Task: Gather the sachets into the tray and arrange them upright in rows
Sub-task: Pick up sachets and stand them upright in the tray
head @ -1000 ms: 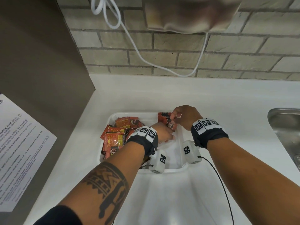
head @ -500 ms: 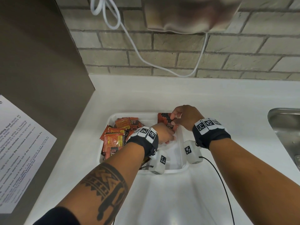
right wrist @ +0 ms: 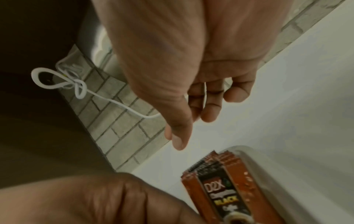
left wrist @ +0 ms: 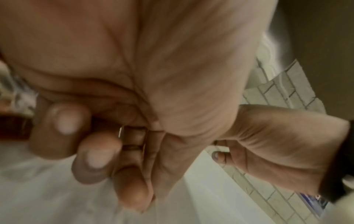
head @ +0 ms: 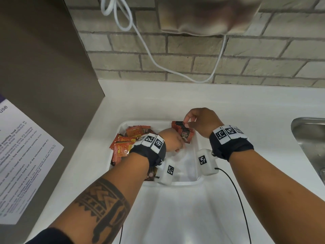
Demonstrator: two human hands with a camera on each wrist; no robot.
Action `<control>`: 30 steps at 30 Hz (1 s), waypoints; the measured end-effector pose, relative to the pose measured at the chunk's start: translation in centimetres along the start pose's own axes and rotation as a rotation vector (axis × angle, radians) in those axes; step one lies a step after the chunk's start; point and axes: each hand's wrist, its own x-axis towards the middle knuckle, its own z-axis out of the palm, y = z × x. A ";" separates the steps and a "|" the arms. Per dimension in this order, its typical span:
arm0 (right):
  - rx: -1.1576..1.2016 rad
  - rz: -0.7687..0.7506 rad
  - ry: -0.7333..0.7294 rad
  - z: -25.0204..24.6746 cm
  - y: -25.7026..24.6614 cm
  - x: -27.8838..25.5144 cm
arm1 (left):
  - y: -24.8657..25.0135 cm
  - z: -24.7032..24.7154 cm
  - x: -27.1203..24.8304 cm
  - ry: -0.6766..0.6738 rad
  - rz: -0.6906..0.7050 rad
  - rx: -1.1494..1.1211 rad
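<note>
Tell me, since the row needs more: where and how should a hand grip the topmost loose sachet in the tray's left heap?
Judging by its pose, pinch the topmost loose sachet by its outer left edge, coming from above: it lies flat on the heap, that edge overhanging near the tray wall.

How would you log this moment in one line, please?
right hand: open over upright row | left hand: at row front | loose sachets: tray left

One tray (head: pixel 197 143), two hands, one upright row of sachets (head: pixel 182 131), one loose heap (head: pixel 126 141).
</note>
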 end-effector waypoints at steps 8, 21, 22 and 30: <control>0.116 -0.048 -0.135 2.2 -3.6 -1.9 | -4.5 -6.7 -4.8 0.298 0.001 -0.138; 0.061 0.081 -0.383 10.3 -8.1 -6.8 | -12.4 -6.7 -6.9 0.243 0.074 -0.015; 0.065 0.077 -0.379 10.5 -8.4 -7.0 | -12.7 -6.8 -7.0 0.232 0.084 -0.013; 0.164 0.022 -0.310 12.0 -9.3 -7.6 | -13.7 -6.4 -7.2 0.223 0.157 -0.058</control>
